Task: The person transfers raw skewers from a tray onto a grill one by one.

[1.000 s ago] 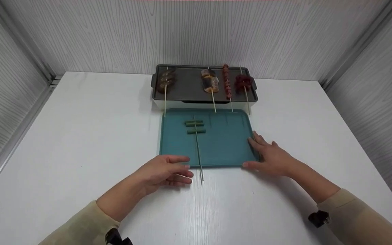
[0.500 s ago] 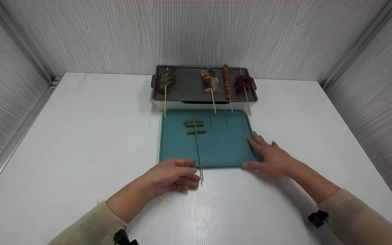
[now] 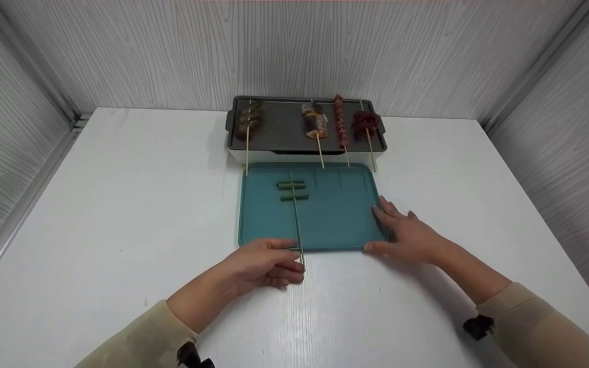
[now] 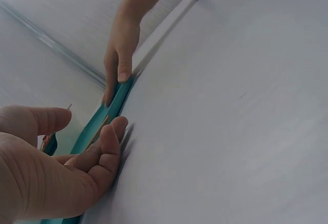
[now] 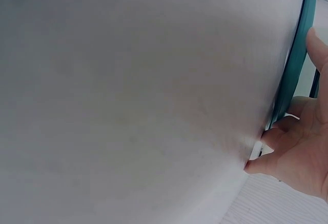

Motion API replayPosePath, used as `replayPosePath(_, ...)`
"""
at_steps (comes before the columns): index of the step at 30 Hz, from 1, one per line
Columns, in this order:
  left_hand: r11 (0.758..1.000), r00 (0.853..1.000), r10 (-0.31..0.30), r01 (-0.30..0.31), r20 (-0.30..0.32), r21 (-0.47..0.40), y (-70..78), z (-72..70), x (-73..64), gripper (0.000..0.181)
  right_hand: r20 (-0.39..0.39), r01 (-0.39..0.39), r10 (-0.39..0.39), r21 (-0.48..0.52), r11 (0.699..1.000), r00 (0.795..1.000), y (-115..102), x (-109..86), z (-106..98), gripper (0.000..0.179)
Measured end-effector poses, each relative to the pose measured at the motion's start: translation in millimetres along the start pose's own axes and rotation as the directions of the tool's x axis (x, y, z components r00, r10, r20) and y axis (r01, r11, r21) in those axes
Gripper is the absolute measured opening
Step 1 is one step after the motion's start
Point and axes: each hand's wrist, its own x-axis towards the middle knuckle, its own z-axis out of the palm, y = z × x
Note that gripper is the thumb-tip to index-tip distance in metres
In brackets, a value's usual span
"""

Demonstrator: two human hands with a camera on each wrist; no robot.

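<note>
A skewer of green stalk pieces [image 3: 293,192] lies on a teal tray [image 3: 343,220], its stick reaching out over the front rim. At the lower end of that stick is my left hand [image 3: 269,261]; the fingertips meet the stick from the left. The left wrist view shows the thumb [image 4: 54,120] held apart from the fingers, with part of the stick [image 4: 97,133] behind them. My right hand [image 3: 409,237] rests at the tray's front right corner, thumb at the front edge and spread fingers along the right rim. In the right wrist view its fingers [image 5: 281,137] lie beside the tray wall.
Behind the tray stands a dark grill plate [image 3: 284,125] on a white base. It carries a brown skewer [image 3: 249,122], a fish-like skewer [image 3: 316,125], a red beaded skewer [image 3: 341,122] and a dark red one [image 3: 366,124]. Their sticks overhang its front edge.
My left hand has moved right along the tray's front edge until its fingertips reach the green skewer's stick. The right hand and the tray have stayed in place.
</note>
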Motion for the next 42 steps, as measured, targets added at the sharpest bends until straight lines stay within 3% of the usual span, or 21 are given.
replayPosePath(19, 0.999, 1.0, 0.011, -0.011, -0.011, -0.03, -1.3, 6.7, 5.9, 0.062, 0.001, -0.021, 0.021, -0.004, 1.0, 1.0, 2, 1.8, 0, 0.109)
replayPosePath(32, 0.998, 0.998, 0.02, -0.024, -0.064, -0.065, 3.9, 8.4, 0.7, 0.063, -0.004, -0.013, 0.013, 0.003, 1.0, 1.0, 1, 1.7, 1, 0.109)
replayPosePath(42, 0.997, 0.997, 0.048, -0.052, -0.062, -0.057, 8.5, 5.8, -6.3, 0.061, 0.002, -0.012, 0.012, -0.005, 1.0, 1.0, 1, 1.7, 1, 0.108)
